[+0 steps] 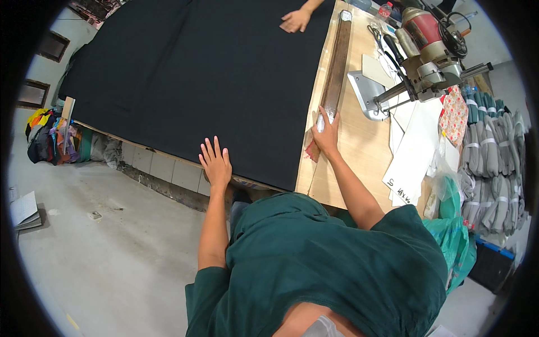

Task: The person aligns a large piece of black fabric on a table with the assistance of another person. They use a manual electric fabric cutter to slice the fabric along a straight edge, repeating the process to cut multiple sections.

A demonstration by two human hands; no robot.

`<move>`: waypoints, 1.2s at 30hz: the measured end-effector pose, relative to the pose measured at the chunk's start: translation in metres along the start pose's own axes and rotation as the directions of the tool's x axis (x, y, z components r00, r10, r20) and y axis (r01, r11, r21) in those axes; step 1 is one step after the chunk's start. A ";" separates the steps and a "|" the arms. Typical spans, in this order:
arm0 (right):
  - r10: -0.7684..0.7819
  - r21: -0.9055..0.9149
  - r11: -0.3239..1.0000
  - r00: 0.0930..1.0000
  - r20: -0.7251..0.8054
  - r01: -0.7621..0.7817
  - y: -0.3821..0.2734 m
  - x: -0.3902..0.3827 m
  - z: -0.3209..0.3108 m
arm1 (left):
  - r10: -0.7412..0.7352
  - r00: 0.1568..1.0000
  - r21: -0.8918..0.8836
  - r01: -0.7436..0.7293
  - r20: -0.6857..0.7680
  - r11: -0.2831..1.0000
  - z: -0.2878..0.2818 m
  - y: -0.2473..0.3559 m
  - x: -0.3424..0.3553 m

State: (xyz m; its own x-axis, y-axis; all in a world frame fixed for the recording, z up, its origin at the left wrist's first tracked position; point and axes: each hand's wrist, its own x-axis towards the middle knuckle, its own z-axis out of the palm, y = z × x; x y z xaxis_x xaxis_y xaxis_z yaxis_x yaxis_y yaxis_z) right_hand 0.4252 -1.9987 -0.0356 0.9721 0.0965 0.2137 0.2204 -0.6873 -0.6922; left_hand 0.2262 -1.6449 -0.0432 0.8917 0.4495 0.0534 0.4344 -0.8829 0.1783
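Observation:
A wide sheet of black fabric (185, 67) covers much of the wooden table (362, 168). My left hand (215, 161) lies open on the fabric near its front edge, fingers spread. Along the fabric's right side lies a long dark wooden bar (338, 64) with silvery wrapped ends, and my right hand (326, 132) grips its near end. A small piece of red material (313, 150) lies beside that hand. Another person's open hand (296, 21) reaches over the fabric from the top.
At the right stands a fabric cutting machine (426, 39) among white paper patterns (412, 140) and scissors (375, 36). Grey cloth bundles (485, 157), a green plastic bag (457, 253) and a black crate (491, 264) are beyond. Colourful fabric piles (45, 135) lie at the left.

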 end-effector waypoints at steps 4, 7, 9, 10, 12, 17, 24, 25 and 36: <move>0.035 0.024 0.999 0.999 -0.030 -0.034 -0.005 -0.001 0.005 | -0.034 0.999 -0.009 0.034 0.017 0.999 0.000 0.002 -0.008; 0.042 0.066 0.997 0.999 -0.033 -0.040 -0.008 0.000 0.004 | -0.046 0.998 -0.011 0.046 0.036 0.999 0.001 0.001 -0.008; 0.051 0.063 0.997 0.998 -0.041 -0.049 -0.009 0.002 0.002 | -0.048 0.997 -0.014 0.049 0.058 0.999 0.001 -0.001 -0.005; 0.059 0.043 0.997 0.997 -0.041 -0.057 -0.011 0.003 -0.001 | -0.049 0.996 -0.021 0.051 0.075 0.998 0.002 -0.001 -0.005; 0.090 0.030 0.996 0.995 -0.051 -0.089 -0.017 0.006 -0.004 | -0.040 0.995 -0.030 0.043 0.087 0.999 0.004 -0.002 -0.003; 0.139 0.037 0.990 0.990 -0.024 -0.139 -0.103 0.036 -0.028 | -0.033 0.995 -0.063 0.039 0.091 0.997 0.008 -0.005 -0.001; 0.077 -0.054 0.996 0.997 0.019 -0.075 -0.205 0.042 0.032 | -0.041 0.998 -0.175 0.048 0.046 0.983 0.006 -0.022 -0.002; 0.066 -0.042 0.997 0.997 0.044 -0.064 -0.211 0.039 0.050 | -0.007 0.998 -0.244 0.023 0.066 0.970 0.001 -0.029 -0.001; 0.226 -0.842 0.477 0.961 -0.158 -0.251 -0.214 0.036 0.181 | 0.211 0.852 -0.858 0.404 0.479 0.317 -0.209 -0.336 0.092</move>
State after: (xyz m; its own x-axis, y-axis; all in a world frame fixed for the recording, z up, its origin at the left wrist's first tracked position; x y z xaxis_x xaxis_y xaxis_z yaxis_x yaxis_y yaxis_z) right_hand 0.4280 -1.7178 -0.0049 0.9717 -0.1763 0.1575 -0.2058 -0.9586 0.1967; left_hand 0.1353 -1.2785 0.1067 0.9125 0.1312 -0.3875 0.3886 0.0186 0.9212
